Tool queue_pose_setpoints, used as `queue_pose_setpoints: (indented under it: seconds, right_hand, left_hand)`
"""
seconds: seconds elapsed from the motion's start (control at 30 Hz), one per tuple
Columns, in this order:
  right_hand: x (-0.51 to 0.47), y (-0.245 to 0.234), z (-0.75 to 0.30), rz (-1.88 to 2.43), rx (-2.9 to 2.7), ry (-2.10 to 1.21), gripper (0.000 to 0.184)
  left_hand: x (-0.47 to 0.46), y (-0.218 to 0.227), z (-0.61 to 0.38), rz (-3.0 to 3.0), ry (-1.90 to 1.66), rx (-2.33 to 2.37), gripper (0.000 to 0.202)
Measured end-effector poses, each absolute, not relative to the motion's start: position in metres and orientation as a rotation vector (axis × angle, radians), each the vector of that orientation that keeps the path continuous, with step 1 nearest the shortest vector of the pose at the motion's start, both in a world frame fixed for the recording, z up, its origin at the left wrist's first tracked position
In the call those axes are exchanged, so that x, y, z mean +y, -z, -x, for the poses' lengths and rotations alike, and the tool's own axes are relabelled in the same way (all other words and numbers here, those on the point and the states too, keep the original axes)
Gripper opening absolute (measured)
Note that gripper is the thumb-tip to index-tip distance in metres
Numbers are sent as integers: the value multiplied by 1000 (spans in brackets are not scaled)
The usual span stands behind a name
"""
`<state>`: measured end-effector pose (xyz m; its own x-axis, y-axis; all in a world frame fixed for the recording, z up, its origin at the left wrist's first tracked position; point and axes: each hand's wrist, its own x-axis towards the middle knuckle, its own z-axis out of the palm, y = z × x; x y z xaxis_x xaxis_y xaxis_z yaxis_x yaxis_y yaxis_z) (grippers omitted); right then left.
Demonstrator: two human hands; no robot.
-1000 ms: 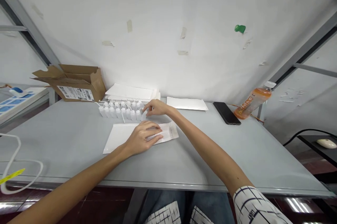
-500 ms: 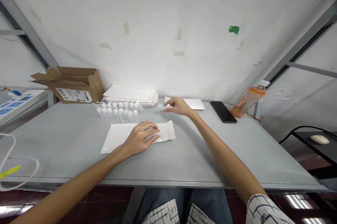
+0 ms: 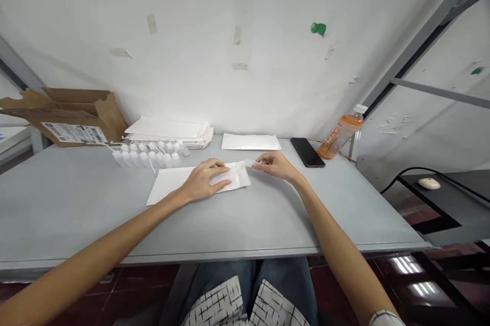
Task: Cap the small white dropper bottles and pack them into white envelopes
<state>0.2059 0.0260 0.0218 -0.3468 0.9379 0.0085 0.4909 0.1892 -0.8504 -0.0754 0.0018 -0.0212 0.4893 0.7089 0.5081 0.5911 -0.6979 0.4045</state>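
Observation:
A white bubble mailer (image 3: 168,183) lies flat on the grey table, its flap end pointing right. My left hand (image 3: 204,179) rests on it, thumb and fingers spread apart over the clear bubble-lined part near the flap. Just beyond the flap's right end, my right hand (image 3: 273,165) pinches a small, whitish, translucent piece (image 3: 249,163). Its exact kind is too small to make out. Behind my left hand stand several small white bottles (image 3: 145,157) in rows, with thin white ties at their tops.
Behind the bottles is a stack of white mailers (image 3: 168,129). Another white mailer (image 3: 250,142) lies by the wall. An open cardboard box (image 3: 76,117) stands at left; a black phone (image 3: 307,152) and a tilted bottle of orange drink (image 3: 342,134) are at right.
My right hand has moved right and nearer, bringing the small whitish piece from behind the mailer to beside its flap. My left hand stays on the mailer. The view has turned right.

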Motion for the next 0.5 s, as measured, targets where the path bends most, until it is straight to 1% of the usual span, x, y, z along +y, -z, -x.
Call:
queue_pose_setpoints:
  seconds: [0.13, 0.27, 0.37, 0.5]
  right_hand:
    - [27, -16, -197, 1290, -2038, -1107, 40]
    - [22, -12, -184, 1291, -2056, -1081, 38]
    - [16, -13, -175, 1207, -2062, -1123, 33]
    - [12, -18, -172, 1177, -1953, -1279, 31]
  left_hand:
    - [10, 21, 74, -2516, -876, 1179, 38]
    - [11, 21, 74, -2533, -763, 1223, 39]
    - [7, 24, 75, -2546, -843, 1189, 38]
    - [1, 27, 77, -2494, -975, 1177, 35]
